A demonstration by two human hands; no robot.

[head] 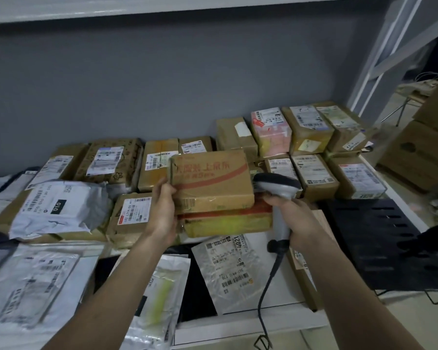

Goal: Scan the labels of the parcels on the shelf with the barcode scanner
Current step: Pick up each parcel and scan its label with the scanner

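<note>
Above the shelf (238,324), the left hand (162,210) grips a brown box (213,183) by its left edge. Beside it, the right hand (299,223) is closed around the barcode scanner (278,193).

Both forearms are bare to the frame's edge; left grip (162,210) and right grip (299,223) ungloved.

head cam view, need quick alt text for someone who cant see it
A person's left hand lifts a brown cardboard parcel printed in red, while the right hand grips a corded barcode scanner beside it. Around them, a white shelf holds labelled boxes and plastic mailer bags before a grey wall.
</note>
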